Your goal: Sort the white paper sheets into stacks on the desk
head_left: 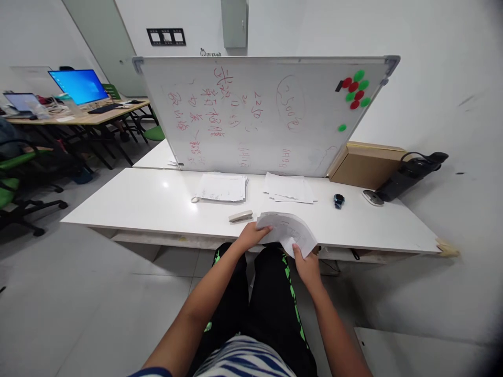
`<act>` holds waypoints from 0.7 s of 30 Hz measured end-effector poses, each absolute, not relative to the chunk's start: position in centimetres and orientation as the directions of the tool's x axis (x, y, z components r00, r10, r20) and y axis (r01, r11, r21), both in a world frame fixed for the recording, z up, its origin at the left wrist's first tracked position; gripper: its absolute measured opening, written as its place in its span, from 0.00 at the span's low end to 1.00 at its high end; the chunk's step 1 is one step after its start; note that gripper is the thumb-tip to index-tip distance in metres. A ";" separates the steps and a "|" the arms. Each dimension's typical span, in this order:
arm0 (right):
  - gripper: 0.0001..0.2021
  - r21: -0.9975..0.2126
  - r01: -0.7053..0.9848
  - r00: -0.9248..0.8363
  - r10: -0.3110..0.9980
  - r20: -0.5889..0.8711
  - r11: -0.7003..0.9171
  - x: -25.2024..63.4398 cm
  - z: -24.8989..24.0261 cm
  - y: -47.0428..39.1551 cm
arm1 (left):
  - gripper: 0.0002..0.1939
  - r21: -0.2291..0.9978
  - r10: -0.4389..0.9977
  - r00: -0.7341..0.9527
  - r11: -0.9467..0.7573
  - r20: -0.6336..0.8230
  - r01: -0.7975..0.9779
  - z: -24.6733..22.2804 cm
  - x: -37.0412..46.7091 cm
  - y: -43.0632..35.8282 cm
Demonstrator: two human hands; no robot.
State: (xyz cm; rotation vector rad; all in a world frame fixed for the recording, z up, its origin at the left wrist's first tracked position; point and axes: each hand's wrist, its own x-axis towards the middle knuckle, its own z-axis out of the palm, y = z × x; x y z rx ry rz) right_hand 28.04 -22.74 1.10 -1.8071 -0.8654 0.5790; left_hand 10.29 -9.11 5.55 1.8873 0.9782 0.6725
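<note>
Between my hands, some printed paper sheets (288, 229) are bent in a curve over the desk's front edge. My left hand (251, 235) is closed on their left side, thumb on top. My right hand (307, 264) grips their lower right edge, also with the thumb on top. Just left of the sheets lies a light-coloured stapler (240, 217). Behind it, a stack of papers (222, 187) rests on the white desk (157, 201). A second, looser pile of papers (291, 188) lies behind the held sheets.
A whiteboard (251, 115) with red writing and magnets stands at the desk's back. To the right are a watch (338, 200), a mouse (372, 197), a black bottle (411, 175) and a cardboard box (365, 165). Another desk with a lit monitor (78, 86) stands far left.
</note>
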 end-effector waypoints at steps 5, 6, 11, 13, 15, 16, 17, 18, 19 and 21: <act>0.21 -0.942 -0.023 0.531 0.795 -0.294 -0.334 29.4 1.4 -24.1 | 0.23 0.704 0.904 0.399 -0.383 0.152 0.599 6.5 8.7 -6.4; 0.20 -0.936 -0.095 0.513 0.789 -0.337 -0.338 29.5 1.5 -24.1 | 0.22 0.627 0.917 0.355 -0.387 0.183 0.676 6.3 8.5 -5.9; 0.16 -0.916 -0.216 0.474 0.784 -0.402 -0.339 29.4 1.9 -23.9 | 0.18 0.408 0.924 0.331 -0.382 0.192 0.830 4.6 7.8 -3.8; 0.16 -0.913 -0.223 0.447 0.797 -0.406 -0.341 29.1 2.1 -23.7 | 0.20 0.406 0.904 0.378 -0.428 0.200 0.808 4.2 7.4 -3.4; 0.15 -0.913 -0.217 0.423 0.810 -0.406 -0.344 28.7 2.3 -23.5 | 0.21 0.414 0.882 0.432 -0.471 0.190 0.779 4.2 7.0 -3.0; 0.15 -0.913 -0.215 0.412 0.816 -0.406 -0.346 28.6 2.3 -23.4 | 0.21 0.421 0.871 0.458 -0.488 0.179 0.764 4.3 6.8 -2.8; 0.15 -0.912 -0.216 0.404 0.819 -0.407 -0.347 28.4 2.3 -23.3 | 0.22 0.429 0.859 0.482 -0.506 0.172 0.748 4.3 6.7 -2.7; 0.15 -0.911 -0.221 0.396 0.822 -0.409 -0.348 28.2 2.2 -23.1 | 0.22 0.438 0.848 0.501 -0.522 0.173 0.732 4.4 6.5 -2.5; 0.15 -0.910 -0.226 0.390 0.824 -0.412 -0.348 28.1 2.0 -23.0 | 0.22 0.446 0.838 0.514 -0.536 0.182 0.716 4.4 6.4 -2.4; 0.14 -0.907 -0.226 0.379 0.826 -0.417 -0.354 27.8 1.6 -22.7 | 0.22 0.461 0.827 0.525 -0.554 0.203 0.694 4.3 6.3 -2.2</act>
